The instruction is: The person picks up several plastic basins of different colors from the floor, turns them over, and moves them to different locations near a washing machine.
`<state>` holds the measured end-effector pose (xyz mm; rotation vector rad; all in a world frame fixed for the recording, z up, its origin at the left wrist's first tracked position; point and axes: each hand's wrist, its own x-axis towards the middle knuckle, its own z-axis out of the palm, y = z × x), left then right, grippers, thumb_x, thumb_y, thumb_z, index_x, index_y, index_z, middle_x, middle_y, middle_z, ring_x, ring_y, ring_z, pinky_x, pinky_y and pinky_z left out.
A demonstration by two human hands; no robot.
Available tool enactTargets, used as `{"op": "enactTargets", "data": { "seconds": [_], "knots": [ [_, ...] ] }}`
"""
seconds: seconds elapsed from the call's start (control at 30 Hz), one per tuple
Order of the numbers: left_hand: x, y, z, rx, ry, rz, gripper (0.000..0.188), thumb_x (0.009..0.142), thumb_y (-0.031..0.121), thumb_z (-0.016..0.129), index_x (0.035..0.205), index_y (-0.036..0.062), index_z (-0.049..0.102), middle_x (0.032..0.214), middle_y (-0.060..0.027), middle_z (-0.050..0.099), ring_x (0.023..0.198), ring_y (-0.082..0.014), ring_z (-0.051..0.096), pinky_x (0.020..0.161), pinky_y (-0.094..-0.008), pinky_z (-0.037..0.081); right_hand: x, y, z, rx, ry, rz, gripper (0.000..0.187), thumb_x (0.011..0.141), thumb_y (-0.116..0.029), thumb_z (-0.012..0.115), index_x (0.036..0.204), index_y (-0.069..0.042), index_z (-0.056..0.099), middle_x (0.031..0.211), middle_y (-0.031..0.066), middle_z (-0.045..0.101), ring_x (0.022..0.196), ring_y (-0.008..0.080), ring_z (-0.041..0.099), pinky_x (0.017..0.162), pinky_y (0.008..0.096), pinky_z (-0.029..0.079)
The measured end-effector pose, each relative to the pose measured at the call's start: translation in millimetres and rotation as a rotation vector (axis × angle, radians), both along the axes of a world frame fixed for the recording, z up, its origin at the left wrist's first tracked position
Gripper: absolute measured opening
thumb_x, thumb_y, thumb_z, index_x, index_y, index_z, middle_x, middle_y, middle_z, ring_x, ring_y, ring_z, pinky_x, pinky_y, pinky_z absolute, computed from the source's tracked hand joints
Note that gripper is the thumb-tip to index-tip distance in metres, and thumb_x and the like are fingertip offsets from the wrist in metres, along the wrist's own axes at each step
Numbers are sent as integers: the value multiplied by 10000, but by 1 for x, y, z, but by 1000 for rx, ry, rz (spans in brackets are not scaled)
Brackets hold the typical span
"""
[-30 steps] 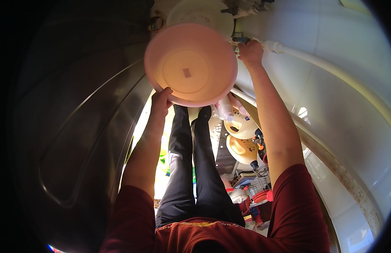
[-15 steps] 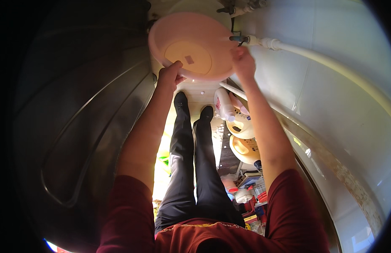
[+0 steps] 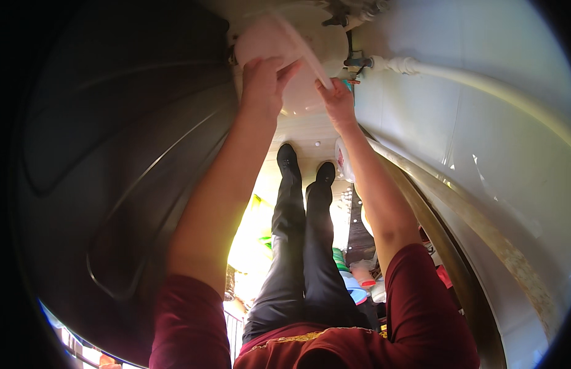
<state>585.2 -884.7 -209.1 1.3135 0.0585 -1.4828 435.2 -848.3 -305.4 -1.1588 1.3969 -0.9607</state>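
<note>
A pale pink plastic basin (image 3: pixel 279 43) is tilted on edge at the top of the view, in front of a white round tub (image 3: pixel 325 58). My left hand (image 3: pixel 261 83) grips its near rim from the left, fingers wrapped over the edge. My right hand (image 3: pixel 338 101) holds the lower right rim, thumb on the edge. Both arms reach far forward, with dark red sleeves at the bottom. My legs in black trousers and black shoes (image 3: pixel 304 166) stand below on a light floor.
A large dark metal drum wall (image 3: pixel 113 184) curves along the left. A white curved surface (image 3: pixel 482 154) with a white pipe (image 3: pixel 458 71) and a tap fitting (image 3: pixel 359 61) fills the right. Colourful plastic containers (image 3: pixel 353 277) lie on the floor near my legs.
The basin moved up and away and has tipped from facing me to nearly edge-on. Both hands followed it upward, and my left hand shifted onto its upper rim.
</note>
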Motion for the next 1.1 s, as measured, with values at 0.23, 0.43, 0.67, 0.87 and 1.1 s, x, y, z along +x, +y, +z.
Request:
{"op": "enactTargets", "data": {
  "seconds": [0.23,0.43,0.67,0.87,1.1],
  "knots": [
    [-31,-11,29,34,-212,-259,559,741,155,585,1190,-15,299,1043,-103,462,934,-229,487,816,-356,375,1,-14,27,392,-475,-256,274,754,-292,614,731,-27,550,585,-24,458,541,47,413,473,208,329],
    [-28,11,35,217,-297,-341,754,678,303,657,1237,17,240,1084,-106,415,950,-238,458,816,-377,365,14,14,5,48,-57,-155,169,694,-192,646,756,-57,565,702,4,514,656,121,503,588,271,382],
    [-6,71,-30,528,-317,-240,638,651,251,680,1165,157,315,1066,-102,406,901,-238,468,676,-390,466,10,44,26,-420,656,327,241,516,-83,662,721,-125,544,735,13,487,792,209,474,802,373,317],
    [-8,100,-73,537,-144,30,471,639,118,640,1056,96,423,962,-95,492,732,-236,544,549,-337,503,2,61,17,-423,692,453,273,505,-71,670,746,-120,549,773,8,492,833,209,461,850,398,308],
    [-2,141,-115,529,10,52,346,656,68,584,982,32,472,918,-88,515,805,-209,539,650,-317,501,-6,77,35,-366,758,600,271,576,-120,676,818,-113,553,835,42,513,884,236,466,835,404,316]
  ]
}}
